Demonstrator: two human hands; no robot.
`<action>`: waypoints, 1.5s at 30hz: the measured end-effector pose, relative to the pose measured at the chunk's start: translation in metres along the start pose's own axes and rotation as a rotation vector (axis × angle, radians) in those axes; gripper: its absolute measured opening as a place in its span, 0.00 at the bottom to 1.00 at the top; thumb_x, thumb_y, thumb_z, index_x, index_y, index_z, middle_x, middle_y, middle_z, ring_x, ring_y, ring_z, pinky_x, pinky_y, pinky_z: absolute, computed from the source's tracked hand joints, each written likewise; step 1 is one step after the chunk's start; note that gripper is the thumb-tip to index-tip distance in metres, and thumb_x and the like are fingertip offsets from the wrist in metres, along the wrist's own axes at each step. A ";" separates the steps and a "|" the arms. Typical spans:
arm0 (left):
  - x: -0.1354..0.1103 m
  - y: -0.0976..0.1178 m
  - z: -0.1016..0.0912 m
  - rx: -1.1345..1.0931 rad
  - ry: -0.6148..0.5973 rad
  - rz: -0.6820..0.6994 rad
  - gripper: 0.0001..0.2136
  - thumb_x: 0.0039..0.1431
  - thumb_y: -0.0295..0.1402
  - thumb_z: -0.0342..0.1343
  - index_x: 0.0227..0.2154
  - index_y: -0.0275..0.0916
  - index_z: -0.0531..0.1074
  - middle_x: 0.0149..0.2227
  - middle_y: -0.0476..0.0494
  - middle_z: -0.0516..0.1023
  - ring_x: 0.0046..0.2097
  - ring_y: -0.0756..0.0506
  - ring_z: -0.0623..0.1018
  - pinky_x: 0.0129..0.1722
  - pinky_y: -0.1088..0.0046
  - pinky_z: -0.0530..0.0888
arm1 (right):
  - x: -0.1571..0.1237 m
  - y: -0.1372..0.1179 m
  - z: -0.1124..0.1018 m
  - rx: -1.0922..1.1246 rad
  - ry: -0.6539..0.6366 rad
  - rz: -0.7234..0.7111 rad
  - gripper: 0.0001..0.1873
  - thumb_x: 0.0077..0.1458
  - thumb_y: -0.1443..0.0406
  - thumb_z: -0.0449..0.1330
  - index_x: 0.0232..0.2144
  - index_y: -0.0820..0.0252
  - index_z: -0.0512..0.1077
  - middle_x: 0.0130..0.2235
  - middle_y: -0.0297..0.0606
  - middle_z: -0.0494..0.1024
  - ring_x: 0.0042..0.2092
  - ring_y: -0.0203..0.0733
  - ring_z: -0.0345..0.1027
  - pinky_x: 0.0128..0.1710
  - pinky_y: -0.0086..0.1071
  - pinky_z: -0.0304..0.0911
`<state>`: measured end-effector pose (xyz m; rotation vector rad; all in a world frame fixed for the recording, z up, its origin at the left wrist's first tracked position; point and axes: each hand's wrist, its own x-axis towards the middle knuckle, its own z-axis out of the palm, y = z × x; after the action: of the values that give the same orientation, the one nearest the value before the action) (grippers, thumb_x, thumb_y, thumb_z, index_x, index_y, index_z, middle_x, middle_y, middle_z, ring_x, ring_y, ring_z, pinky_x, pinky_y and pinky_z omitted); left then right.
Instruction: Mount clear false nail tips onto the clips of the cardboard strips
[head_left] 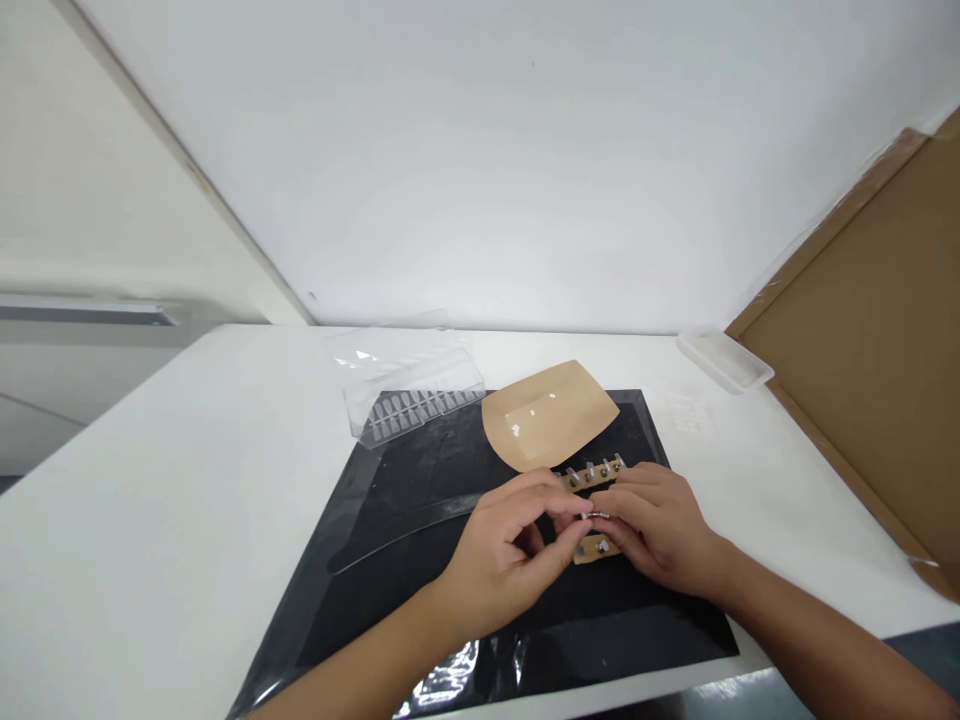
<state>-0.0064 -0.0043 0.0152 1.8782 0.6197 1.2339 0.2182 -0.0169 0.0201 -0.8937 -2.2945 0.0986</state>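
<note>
My left hand (510,550) and my right hand (652,525) meet above a black plastic sheet (420,470). Their fingertips pinch a small shiny piece (596,515) from opposite sides. Under the hands lies a tan strip (592,478) with several small metal studs along it, its middle hidden by my fingers. A curved tan card (547,415) lies just beyond my fingers, and a long clear plastic strip (405,530) lies left of my left hand.
A clear plastic case (409,385) holding rows of small pale pieces overlaps the black sheet's far edge. A white plastic tray (724,358) stands at the far right of the white table (150,500), next to a brown cardboard panel (870,340).
</note>
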 end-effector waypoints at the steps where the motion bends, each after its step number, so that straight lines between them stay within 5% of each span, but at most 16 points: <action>1: 0.000 0.000 0.000 0.006 -0.006 0.021 0.07 0.65 0.24 0.61 0.43 0.37 0.82 0.32 0.44 0.77 0.28 0.52 0.78 0.20 0.84 0.74 | 0.000 0.000 0.000 0.059 -0.010 0.001 0.09 0.74 0.62 0.54 0.43 0.57 0.73 0.31 0.32 0.81 0.31 0.38 0.69 0.34 0.33 0.58; 12: 0.005 -0.003 -0.004 0.126 0.031 0.233 0.08 0.64 0.23 0.65 0.43 0.40 0.83 0.34 0.44 0.79 0.36 0.48 0.78 0.33 0.73 0.80 | -0.001 -0.001 -0.002 0.206 -0.041 -0.056 0.11 0.75 0.62 0.50 0.40 0.56 0.70 0.31 0.35 0.77 0.31 0.40 0.66 0.35 0.35 0.60; 29: 0.003 -0.005 0.003 0.037 0.134 0.080 0.08 0.59 0.20 0.63 0.38 0.36 0.84 0.35 0.37 0.80 0.45 0.41 0.83 0.17 0.86 0.73 | -0.004 -0.003 0.003 -0.026 0.010 0.024 0.04 0.71 0.67 0.56 0.44 0.57 0.71 0.30 0.31 0.79 0.28 0.36 0.68 0.33 0.34 0.56; 45: 0.002 -0.001 0.006 0.121 0.116 -0.111 0.04 0.58 0.25 0.62 0.32 0.35 0.82 0.38 0.37 0.81 0.34 0.49 0.83 0.17 0.88 0.73 | -0.001 -0.007 0.003 -0.010 -0.028 0.031 0.09 0.72 0.66 0.54 0.39 0.59 0.72 0.27 0.30 0.76 0.26 0.35 0.65 0.33 0.33 0.54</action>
<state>0.0001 -0.0048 0.0141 1.8530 0.8668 1.2633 0.2127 -0.0224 0.0190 -0.9381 -2.3095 0.1142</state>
